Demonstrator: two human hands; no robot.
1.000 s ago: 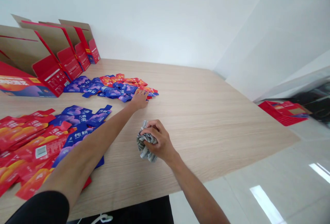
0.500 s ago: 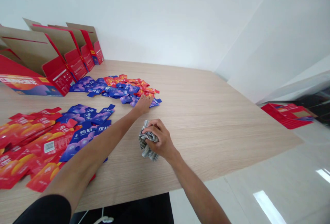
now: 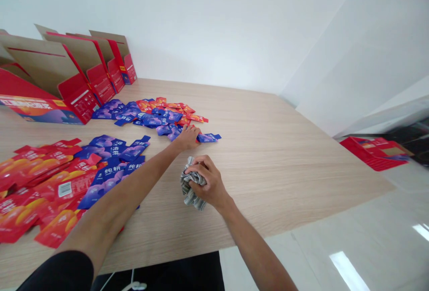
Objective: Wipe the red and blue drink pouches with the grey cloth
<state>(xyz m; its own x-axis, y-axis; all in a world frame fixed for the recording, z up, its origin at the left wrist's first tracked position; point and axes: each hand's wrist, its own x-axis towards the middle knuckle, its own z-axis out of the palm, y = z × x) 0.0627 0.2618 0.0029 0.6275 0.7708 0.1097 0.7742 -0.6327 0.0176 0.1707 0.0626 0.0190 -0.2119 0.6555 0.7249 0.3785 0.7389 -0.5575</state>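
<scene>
Cloth [image 3: 194,200]: gry/wht stripes. Sm. pkts [image 3: 152,120]: blu w/ purple fruit print, others red/orng. Lg. pouches [image 3: 78,183]: red w/ yel-orng fruit or blu w/ purple, wht txt. Ctns [image 3: 75,93]: red ext., tan int., blu/orng print. Tbl [image 3: 268,161]: lt. wood grain. Wall [image 3: 208,23]: wht. Sleeve [image 3: 63,268]: blk.

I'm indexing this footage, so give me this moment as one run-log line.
left hand: touching far packaging pile | right hand: gripping striped cloth | red cartons: standing open, back left

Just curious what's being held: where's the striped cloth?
In the head view, the striped cloth is slightly left of and below centre, bunched in the right hand, just below the left hand.
</scene>
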